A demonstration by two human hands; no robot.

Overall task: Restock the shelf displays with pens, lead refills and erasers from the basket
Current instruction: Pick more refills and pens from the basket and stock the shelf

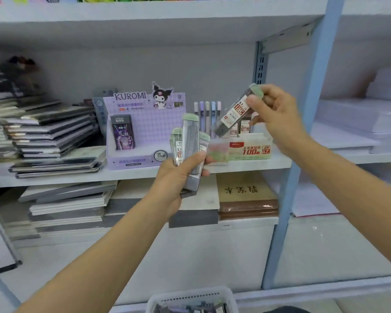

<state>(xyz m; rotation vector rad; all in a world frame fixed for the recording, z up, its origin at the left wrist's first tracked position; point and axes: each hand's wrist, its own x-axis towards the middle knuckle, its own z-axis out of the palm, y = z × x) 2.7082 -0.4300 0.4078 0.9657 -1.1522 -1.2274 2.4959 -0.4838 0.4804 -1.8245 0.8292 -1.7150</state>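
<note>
My left hand [177, 177] grips a bunch of clear lead refill cases [190, 150] with pale green caps, held upright in front of the middle shelf. My right hand [273, 111] pinches a single lead refill case [234, 112] by its green-capped end, tilted, just above the white and red 0.7 lead display box [250, 150]. A few refill cases stand in that box. Left of it stands the purple Kuromi lead display [145, 129] with one dark pack in it. Pastel pens [207, 114] stand behind the boxes. The white basket [192, 300] shows at the bottom edge.
Stacks of dark notebooks [48, 132] fill the left of the middle shelf [246, 167]. Paper pads and a brown book [246, 195] lie on the shelf below. A blue upright post [303, 143] stands at the right, with white paper reams [359, 120] beyond it.
</note>
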